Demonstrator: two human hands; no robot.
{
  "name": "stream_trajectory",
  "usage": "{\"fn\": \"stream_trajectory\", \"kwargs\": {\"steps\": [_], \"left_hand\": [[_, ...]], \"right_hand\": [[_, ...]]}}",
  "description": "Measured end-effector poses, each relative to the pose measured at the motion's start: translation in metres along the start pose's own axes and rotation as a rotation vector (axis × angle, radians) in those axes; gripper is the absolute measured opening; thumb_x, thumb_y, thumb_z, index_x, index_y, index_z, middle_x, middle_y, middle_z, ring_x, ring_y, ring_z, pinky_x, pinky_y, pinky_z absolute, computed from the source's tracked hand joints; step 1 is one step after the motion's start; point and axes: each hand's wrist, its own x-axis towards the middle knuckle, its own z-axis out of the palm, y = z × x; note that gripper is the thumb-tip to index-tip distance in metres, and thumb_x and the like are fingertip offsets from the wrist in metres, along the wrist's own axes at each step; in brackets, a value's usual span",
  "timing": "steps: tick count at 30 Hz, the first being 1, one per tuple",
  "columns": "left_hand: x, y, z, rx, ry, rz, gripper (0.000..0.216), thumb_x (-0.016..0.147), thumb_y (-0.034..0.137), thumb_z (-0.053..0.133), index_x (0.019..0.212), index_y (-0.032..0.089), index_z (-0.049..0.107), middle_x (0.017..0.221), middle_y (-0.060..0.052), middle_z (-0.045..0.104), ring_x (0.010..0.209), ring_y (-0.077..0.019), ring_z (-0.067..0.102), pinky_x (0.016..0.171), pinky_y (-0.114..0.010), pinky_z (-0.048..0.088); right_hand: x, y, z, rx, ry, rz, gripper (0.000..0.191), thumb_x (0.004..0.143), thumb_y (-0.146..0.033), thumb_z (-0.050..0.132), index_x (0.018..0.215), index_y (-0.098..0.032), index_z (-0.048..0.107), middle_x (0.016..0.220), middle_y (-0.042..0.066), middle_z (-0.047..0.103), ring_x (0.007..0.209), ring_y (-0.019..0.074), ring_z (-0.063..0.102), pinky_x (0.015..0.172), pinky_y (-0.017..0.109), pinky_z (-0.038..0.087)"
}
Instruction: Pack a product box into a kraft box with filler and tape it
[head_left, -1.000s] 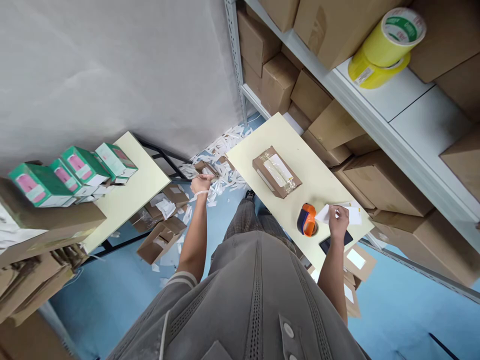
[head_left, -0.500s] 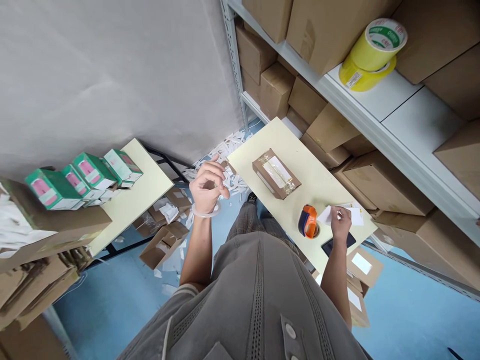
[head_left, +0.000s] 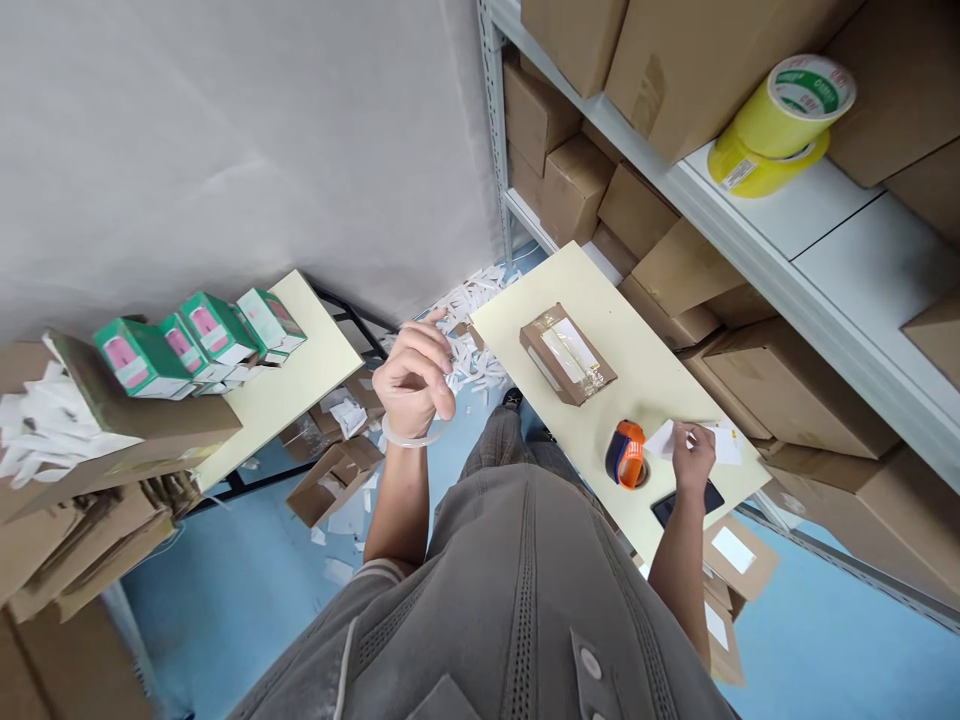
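My left hand (head_left: 415, 372) hangs in the air left of the pale table (head_left: 517, 300), its fingers loosely curled and nothing visible in them. A white band circles that wrist. Over the near right part of the table, my right hand (head_left: 691, 455) has its fingers drawn together at a white paper slip (head_left: 660, 441); the exact grip is partly hidden. More white paper (head_left: 726, 445) lies just behind it. Under the wrist is a dark phone (head_left: 666, 508). An orange and blue tape roll (head_left: 627, 453) stands to the left. Farther up lies a taped cardboard box (head_left: 568, 354) with a white label.
Shelving (head_left: 750, 215) packed with cartons runs along the right, with yellow tape rolls (head_left: 784, 125) on it. On the left, a second table (head_left: 315, 345) bears several green boxes (head_left: 214, 328). Open cartons (head_left: 330, 485) and paper scraps (head_left: 476, 300) litter the blue floor.
The view has shifted, so the surroundings sit farther right. My left hand has turned slightly, staying raised. My right hand remains at the white paper.
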Motion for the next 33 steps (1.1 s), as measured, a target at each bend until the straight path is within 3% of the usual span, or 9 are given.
{"fn": "stream_trajectory", "kwargs": {"steps": [7, 11, 15, 17, 19, 22, 25, 29, 33], "left_hand": [[0.0, 0.0, -0.012, 0.045, -0.024, -0.036, 0.043, 0.075, 0.062, 0.068, 0.06, 0.024, 0.053, 0.063, 0.004, 0.051, 0.071, -0.0142, 0.056, 0.097, -0.046, 0.05], [-0.007, -0.005, 0.001, 0.119, -0.327, -0.244, 0.022, 0.09, 0.046, 0.059, 0.087, 0.027, 0.07, 0.088, -0.002, 0.066, 0.09, -0.0171, 0.061, 0.101, -0.045, 0.045], [-0.051, -0.014, 0.063, -0.122, -0.806, -0.569, 0.047, 0.091, 0.042, 0.058, 0.135, 0.028, 0.051, 0.124, -0.01, 0.061, 0.109, -0.021, 0.061, 0.098, -0.04, 0.048], [-0.089, -0.017, 0.109, -0.251, -1.034, -0.683, 0.058, 0.088, 0.046, 0.061, 0.14, 0.028, 0.044, 0.129, -0.012, 0.058, 0.117, -0.0236, 0.058, 0.098, -0.04, 0.048], [-0.13, -0.019, 0.156, -0.241, -1.154, -0.738, 0.071, 0.08, 0.047, 0.069, 0.142, 0.024, 0.042, 0.134, -0.016, 0.053, 0.124, -0.0288, 0.053, 0.1, -0.044, 0.046], [-0.178, -0.025, 0.215, -0.077, -1.13, -0.839, 0.08, 0.07, 0.038, 0.078, 0.138, 0.015, 0.043, 0.131, -0.021, 0.053, 0.116, -0.0325, 0.057, 0.097, -0.048, 0.047], [-0.197, -0.032, 0.245, 0.041, -1.157, -0.913, 0.058, 0.076, 0.022, 0.067, 0.131, 0.013, 0.05, 0.1, -0.01, 0.066, 0.09, -0.0256, 0.064, 0.088, -0.043, 0.05], [-0.198, -0.041, 0.241, 0.061, -1.12, -0.863, 0.042, 0.074, 0.014, 0.061, 0.117, 0.015, 0.06, 0.088, -0.005, 0.067, 0.078, -0.0203, 0.062, 0.079, -0.035, 0.049], [-0.203, -0.055, 0.222, 0.126, -1.115, -0.896, 0.035, 0.074, 0.018, 0.06, 0.11, 0.017, 0.062, 0.077, -0.001, 0.064, 0.071, -0.0187, 0.06, 0.073, -0.033, 0.049]], "right_hand": [[0.002, -0.002, 0.004, 0.02, -0.003, -0.008, 0.032, 0.081, -0.051, 0.054, 0.082, -0.019, 0.062, 0.095, 0.008, 0.056, 0.09, 0.0221, 0.054, 0.086, 0.041, 0.046], [-0.002, -0.018, 0.007, 0.027, -0.017, -0.02, 0.031, 0.082, -0.05, 0.053, 0.08, -0.02, 0.061, 0.091, 0.008, 0.057, 0.091, 0.0232, 0.053, 0.086, 0.041, 0.046], [-0.006, -0.038, 0.007, 0.028, -0.042, -0.051, 0.031, 0.086, -0.049, 0.051, 0.079, -0.021, 0.062, 0.092, 0.009, 0.058, 0.094, 0.0242, 0.054, 0.089, 0.041, 0.044], [-0.008, -0.045, 0.005, 0.016, -0.08, -0.074, 0.03, 0.088, -0.049, 0.052, 0.08, -0.022, 0.064, 0.099, 0.01, 0.059, 0.098, 0.0249, 0.054, 0.092, 0.041, 0.043], [-0.013, -0.052, 0.003, 0.0, -0.121, -0.106, 0.028, 0.088, -0.048, 0.055, 0.08, -0.023, 0.066, 0.103, 0.01, 0.06, 0.103, 0.0265, 0.054, 0.096, 0.044, 0.041], [-0.018, -0.057, -0.002, 0.002, -0.212, -0.151, 0.028, 0.088, -0.049, 0.058, 0.081, -0.025, 0.069, 0.109, 0.009, 0.061, 0.107, 0.0276, 0.053, 0.1, 0.045, 0.038], [-0.015, -0.05, -0.009, 0.011, -0.326, -0.196, 0.036, 0.095, -0.051, 0.046, 0.087, -0.026, 0.071, 0.114, 0.008, 0.061, 0.111, 0.0263, 0.052, 0.102, 0.044, 0.036], [0.003, -0.019, -0.024, -0.024, -0.42, -0.18, 0.051, 0.101, -0.052, 0.026, 0.094, -0.025, 0.069, 0.116, 0.008, 0.06, 0.113, 0.024, 0.049, 0.105, 0.044, 0.032], [0.022, 0.012, -0.041, -0.048, -0.467, -0.15, 0.041, 0.097, -0.052, 0.04, 0.089, -0.023, 0.068, 0.118, 0.009, 0.058, 0.117, 0.0256, 0.046, 0.107, 0.047, 0.027]]}}
